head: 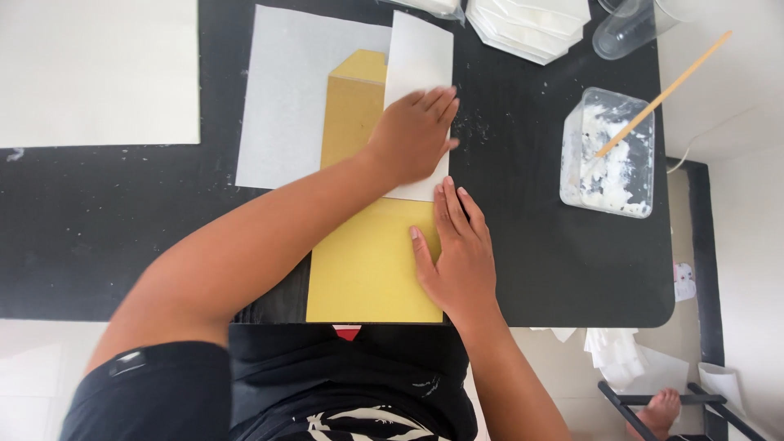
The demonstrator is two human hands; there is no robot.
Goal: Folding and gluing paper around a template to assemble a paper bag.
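A long yellow-brown paper sheet [367,269] lies on the black table [98,220], reaching from the near edge toward the back. A white paper strip [420,57] lies along its right side. My left hand [412,135] rests flat on that white strip, fingers together and pointing to the far right. Just below it, my right hand [457,253] lies flat on the yellow sheet's right edge, its fingertips touching the strip's lower end. Neither hand holds anything.
A larger white sheet [282,106] lies under the yellow one. A clear tub of white paste [608,155] with a wooden stick [665,91] stands at the right. Folded white papers [527,24] and a clear plastic cup [629,28] sit at the back. Another person's foot [657,412] shows at the bottom right.
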